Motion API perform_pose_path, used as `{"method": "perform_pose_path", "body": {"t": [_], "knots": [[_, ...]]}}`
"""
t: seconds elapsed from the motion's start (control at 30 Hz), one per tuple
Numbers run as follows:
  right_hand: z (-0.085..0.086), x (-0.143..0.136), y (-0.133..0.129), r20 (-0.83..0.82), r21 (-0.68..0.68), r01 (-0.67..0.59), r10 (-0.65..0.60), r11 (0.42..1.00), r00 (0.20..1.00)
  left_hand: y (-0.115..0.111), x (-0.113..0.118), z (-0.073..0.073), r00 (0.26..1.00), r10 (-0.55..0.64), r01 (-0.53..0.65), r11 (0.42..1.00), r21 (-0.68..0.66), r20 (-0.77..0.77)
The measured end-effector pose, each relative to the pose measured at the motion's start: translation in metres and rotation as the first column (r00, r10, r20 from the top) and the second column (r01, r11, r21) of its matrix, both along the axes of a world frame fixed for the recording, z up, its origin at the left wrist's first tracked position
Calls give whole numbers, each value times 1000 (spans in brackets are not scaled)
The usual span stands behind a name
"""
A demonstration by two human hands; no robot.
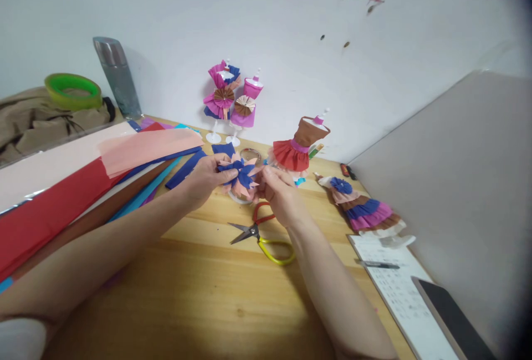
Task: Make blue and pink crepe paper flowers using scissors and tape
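Observation:
A paper flower with blue and peach pointed petals is held above the table. My left hand is closed on its left side, thumb lying over the blue petals. My right hand pinches a peach petal at the flower's right edge. Just below lie scissors with one red and one yellow handle, blades apart. Behind the flower, a roll of clear tape is partly hidden. A small mannequin in a brown top and red ruffled skirt stands just beyond my right hand.
Strips of coloured crepe paper spread across the left. Two dressed mannequins stand by the wall, near a bottle. Green tape rests on brown cloth. To the right lie another dressed mannequin, a written sheet, a pen and a dark device.

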State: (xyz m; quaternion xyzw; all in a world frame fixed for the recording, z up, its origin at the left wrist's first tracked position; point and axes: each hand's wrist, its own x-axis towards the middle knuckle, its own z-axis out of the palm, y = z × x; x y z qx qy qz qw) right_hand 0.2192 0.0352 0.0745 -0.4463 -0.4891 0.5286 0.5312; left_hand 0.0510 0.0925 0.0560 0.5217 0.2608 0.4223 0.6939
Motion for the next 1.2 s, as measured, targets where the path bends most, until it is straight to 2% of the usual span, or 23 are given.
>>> {"method": "perform_pose_path", "body": {"t": [0.1,0.23,0.43,0.6,0.8,1.0,1.2], "knots": [[-1,0,1,72,36,-37,34,999,997,-1,1,1,1000,-21,21,1000,5,0],[2,-3,1,164,17,-61,58,998,985,-2,4,2,994,-50,59,993,-97,96],[2,-3,2,135,3,-7,7,1000,991,-2,3,0,985,-60,101,960,-260,161],[-4,-3,3,30,-6,-11,11,1000,999,-3,1,1,970,-68,150,923,-355,231],[-2,-7,-1,51,67,-39,36,997,998,-4,2,3,934,-187,281,910,-305,303],[-1,-8,-2,63,65,-36,31,997,998,-4,2,0,918,-226,317,912,-260,326],[-1,-6,-3,-10,48,-84,85,995,996,-4,0,3,920,-291,338,928,-157,261]]}}
